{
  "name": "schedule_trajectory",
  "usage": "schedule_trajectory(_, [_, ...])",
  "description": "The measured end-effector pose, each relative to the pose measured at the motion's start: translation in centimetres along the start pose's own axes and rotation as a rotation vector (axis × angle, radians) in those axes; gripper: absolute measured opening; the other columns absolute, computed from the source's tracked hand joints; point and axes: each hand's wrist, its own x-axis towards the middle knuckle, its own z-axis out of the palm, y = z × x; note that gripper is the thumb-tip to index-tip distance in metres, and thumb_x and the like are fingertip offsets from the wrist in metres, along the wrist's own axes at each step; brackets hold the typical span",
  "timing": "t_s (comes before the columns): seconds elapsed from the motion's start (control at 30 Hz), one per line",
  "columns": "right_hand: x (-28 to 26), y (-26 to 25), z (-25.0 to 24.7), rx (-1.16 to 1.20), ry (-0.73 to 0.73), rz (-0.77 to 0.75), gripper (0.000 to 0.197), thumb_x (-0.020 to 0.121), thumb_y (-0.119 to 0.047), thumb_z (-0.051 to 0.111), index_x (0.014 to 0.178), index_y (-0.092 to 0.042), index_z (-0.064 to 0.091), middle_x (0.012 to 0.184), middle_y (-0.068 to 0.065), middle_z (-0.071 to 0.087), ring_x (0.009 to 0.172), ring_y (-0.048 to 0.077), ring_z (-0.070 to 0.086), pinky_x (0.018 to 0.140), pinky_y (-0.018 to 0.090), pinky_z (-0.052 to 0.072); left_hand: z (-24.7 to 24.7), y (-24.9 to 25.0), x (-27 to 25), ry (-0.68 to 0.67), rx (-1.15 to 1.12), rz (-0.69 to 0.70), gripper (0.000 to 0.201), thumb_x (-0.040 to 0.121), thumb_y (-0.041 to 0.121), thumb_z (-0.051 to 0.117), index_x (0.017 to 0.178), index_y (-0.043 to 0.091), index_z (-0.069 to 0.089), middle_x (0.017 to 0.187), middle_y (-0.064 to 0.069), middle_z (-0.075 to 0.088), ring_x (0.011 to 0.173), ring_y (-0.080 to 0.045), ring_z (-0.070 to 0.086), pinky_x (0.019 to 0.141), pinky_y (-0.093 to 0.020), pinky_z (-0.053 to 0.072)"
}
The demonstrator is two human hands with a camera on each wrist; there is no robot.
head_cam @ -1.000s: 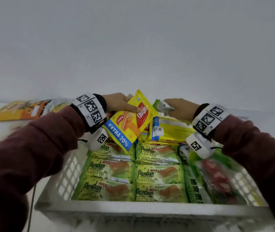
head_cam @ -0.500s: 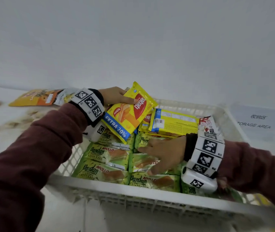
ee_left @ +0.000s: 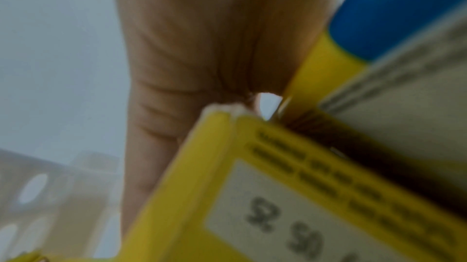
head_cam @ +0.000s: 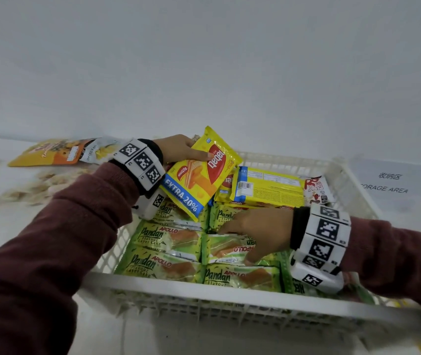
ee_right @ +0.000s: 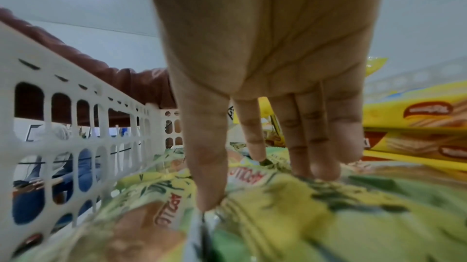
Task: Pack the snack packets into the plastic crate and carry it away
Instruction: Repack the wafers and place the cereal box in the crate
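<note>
Probably light, crinkly, slippery: yellow wafer packet pinched at its top edge by left hand, right hand flat-fingered on green cake packets inside white crate.

Storeroom: "STORAGE AREA" sign, bare walls

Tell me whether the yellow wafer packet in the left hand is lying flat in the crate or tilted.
Tilted. The yellow wafer packet is propped at an angle over the green cake packets, held by the left hand in the crate.
</note>
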Motion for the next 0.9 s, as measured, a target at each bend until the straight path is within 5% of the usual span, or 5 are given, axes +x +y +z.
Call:
schedule_trajectory(0.23, [1.1, -0.4, -0.8, 0.145, -0.032, -0.026, 0.064, 0.084, -0.026, 0.064, 0.138, -0.012, 0.033, 0.057, -0.003, 0.045, 0.049, 0.007, 0.044, 0.046, 0.019, 0.033, -0.1, 0.0, -0.1, -0.024, 0.057, 0.026, 0.038, 0.087, 0.047, 0.053, 0.091, 0.009, 0.057, 0.066, -0.001, 0.055, 0.05, -0.01, 0.051, 0.041, -0.011, 0.037])
schedule_trajectory(0.47, [2.4, -1.5, -1.9, 0.007, -0.042, -0.276, 0.066, 0.079, -0.013, 0.068, 0.139, -0.017, 0.04, 0.124, 0.014, 0.049, 0.113, 0.026, 0.046, 0.085, 0.027, 0.033, -0.1, 0.0, -0.1, -0.024, 0.018, 0.028, 0.036, 0.087, 0.044, 0.055, 0.083, 0.008, 0.059, 0.059, 0.004, 0.06, 0.042, -0.003, 0.056, 0.042, -0.012, 0.041])
schedule_trajectory(0.67, [3.2, -2.6, -1.7, -0.1, -0.146, -0.27, 0.073, 0.076, -0.001, 0.066, 0.141, -0.011, 0.035, 0.134, 0.016, 0.044, 0.122, 0.028, 0.04, 0.1, 0.04, 0.036, -0.1, -0.1, -0.1, -0.029, 0.037, 0.031, 0.039, 0.087, 0.046, 0.054, 0.093, 0.008, 0.057, 0.069, -0.002, 0.058, 0.046, -0.007, 0.054, 0.039, -0.01, 0.04])
schedule_trajectory(0.8, [3.4, -2.7, -1.6, -0.089, -0.15, -0.21, 0.066, 0.073, -0.006, 0.07, 0.134, -0.01, 0.043, 0.124, 0.015, 0.055, 0.112, 0.03, 0.049, 0.093, 0.041, 0.044, 0.0, -0.1, -0.1, -0.042, 0.018, 0.027, 0.039, 0.086, 0.046, 0.055, 0.093, 0.008, 0.055, 0.076, -0.006, 0.058, 0.058, -0.013, 0.053, 0.053, -0.019, 0.042])
schedule_trajectory(0.9, [2.6, -2.1, -2.7, -0.021, -0.051, -0.179, 0.034, 0.075, -0.005, 0.068, 0.108, -0.006, 0.061, 0.103, 0.015, 0.064, 0.091, 0.029, 0.059, 0.08, 0.036, 0.049, 0.0, -0.1, -0.1, -0.036, 0.024, 0.031, 0.036, 0.088, 0.045, 0.054, 0.086, 0.009, 0.056, 0.069, -0.001, 0.058, 0.049, -0.008, 0.055, 0.04, -0.009, 0.04])
